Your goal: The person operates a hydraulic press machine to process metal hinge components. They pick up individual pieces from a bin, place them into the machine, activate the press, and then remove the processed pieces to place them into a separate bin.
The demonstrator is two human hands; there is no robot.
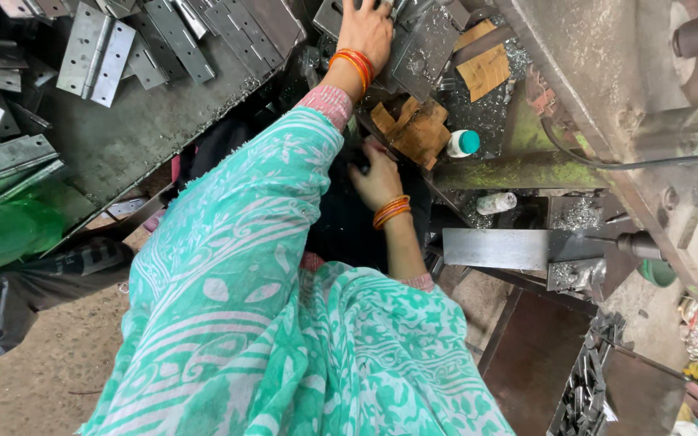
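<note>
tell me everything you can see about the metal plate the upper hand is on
The metal plate is a flat, grey, steel-looking hinge leaf, dull and smudged, with small holes in its face. It lies tilted on a cluttered bench strewn with metal shavings, beside brown cardboard pieces. The left hand, orange bangles at the wrist, rests palm-down on its upper left edge, fingers reaching beyond the frame, so the grip cannot be made out. Similar hinges lie further left.

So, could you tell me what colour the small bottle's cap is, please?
Teal, on the small white bottle; head view.
</note>
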